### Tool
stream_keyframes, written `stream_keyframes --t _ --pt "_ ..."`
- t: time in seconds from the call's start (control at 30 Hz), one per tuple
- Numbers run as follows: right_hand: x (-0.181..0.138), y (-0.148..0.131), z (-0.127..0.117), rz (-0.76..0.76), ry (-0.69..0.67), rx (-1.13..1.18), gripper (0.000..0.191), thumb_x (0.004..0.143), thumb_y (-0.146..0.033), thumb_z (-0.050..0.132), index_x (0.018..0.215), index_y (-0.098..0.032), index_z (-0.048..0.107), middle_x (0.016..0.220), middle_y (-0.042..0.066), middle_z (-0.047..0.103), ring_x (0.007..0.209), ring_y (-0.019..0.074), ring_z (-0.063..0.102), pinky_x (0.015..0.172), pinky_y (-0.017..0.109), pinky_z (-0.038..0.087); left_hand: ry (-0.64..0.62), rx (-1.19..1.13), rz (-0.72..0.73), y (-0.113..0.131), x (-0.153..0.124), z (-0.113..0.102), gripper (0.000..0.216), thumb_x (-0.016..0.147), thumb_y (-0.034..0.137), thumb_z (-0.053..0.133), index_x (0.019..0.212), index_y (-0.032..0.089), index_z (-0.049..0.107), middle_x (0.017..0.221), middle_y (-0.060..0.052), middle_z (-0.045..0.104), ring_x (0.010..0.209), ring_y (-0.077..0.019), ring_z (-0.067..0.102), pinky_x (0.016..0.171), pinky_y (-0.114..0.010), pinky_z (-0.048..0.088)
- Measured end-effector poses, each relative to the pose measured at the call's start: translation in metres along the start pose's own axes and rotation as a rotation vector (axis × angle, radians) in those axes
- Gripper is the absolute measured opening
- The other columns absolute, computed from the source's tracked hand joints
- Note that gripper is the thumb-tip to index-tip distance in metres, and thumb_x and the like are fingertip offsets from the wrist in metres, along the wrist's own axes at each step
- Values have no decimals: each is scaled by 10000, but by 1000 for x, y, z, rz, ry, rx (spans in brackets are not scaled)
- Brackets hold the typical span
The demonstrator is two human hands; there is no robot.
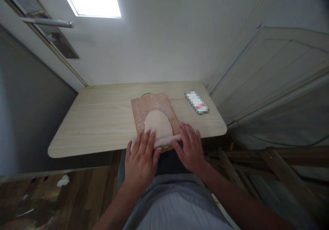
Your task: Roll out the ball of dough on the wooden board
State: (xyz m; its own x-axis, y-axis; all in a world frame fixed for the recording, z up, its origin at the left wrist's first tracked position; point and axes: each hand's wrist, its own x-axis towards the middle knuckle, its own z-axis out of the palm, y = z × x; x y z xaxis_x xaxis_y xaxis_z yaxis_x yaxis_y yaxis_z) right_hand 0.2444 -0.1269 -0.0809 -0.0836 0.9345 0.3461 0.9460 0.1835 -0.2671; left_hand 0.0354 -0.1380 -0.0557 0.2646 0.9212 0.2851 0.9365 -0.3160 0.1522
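Observation:
A pale flattened piece of dough (158,124) lies on a floured wooden cutting board (151,105) at the near edge of a light wooden table (102,117). My left hand (141,158) rests flat on the dough's near left edge, fingers stretched out and slightly apart. My right hand (189,144) lies flat beside the dough's near right end, fingers extended, touching a thin roll of dough (171,139) that sticks out to the right. Neither hand grips anything.
A small flat white object with a red mark (196,102) lies on the table's far right. A door with a metal handle (48,23) stands at the left, white cabinet doors (277,69) at the right. Wooden slats (257,161) lie on the floor.

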Motion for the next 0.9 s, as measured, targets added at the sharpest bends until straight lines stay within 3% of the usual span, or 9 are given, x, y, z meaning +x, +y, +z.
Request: stream_keyframes --t 0.23,0.33,0.57,0.9 --pt "2 -4 -4 50 3 26 507 1042 -499 401 1416 -182 530 1489 133 555 1468 309 380 1210 603 192 -14 -25 -3 2 -6 -3 524 1037 430 419 1533 262 445 1572 -64 481 1460 -302 437 1248 -582 160" --pt "22 -9 -7 73 -37 18 472 1022 -535 444 1315 -205 614 1428 115 612 1445 341 390 1198 649 158 -46 -36 -27 2 8 -9 460 1050 418 380 1446 254 548 1533 -70 533 1432 -301 478 1225 -611 219" --pt "54 -27 -1 15 -102 -51 520 1015 -457 447 1459 -195 517 1531 133 514 1470 365 333 1191 664 148 70 -17 -114 -4 52 -12 481 1040 392 380 1443 182 538 1521 -126 545 1415 -317 483 1173 -566 356" --pt "71 -18 -1 62 -140 -115 538 1036 -522 388 1482 -243 498 1537 114 514 1447 349 385 1179 639 205 -25 36 -115 -2 49 -1 500 1043 427 342 1490 255 486 1557 -112 503 1442 -339 435 1140 -663 355"
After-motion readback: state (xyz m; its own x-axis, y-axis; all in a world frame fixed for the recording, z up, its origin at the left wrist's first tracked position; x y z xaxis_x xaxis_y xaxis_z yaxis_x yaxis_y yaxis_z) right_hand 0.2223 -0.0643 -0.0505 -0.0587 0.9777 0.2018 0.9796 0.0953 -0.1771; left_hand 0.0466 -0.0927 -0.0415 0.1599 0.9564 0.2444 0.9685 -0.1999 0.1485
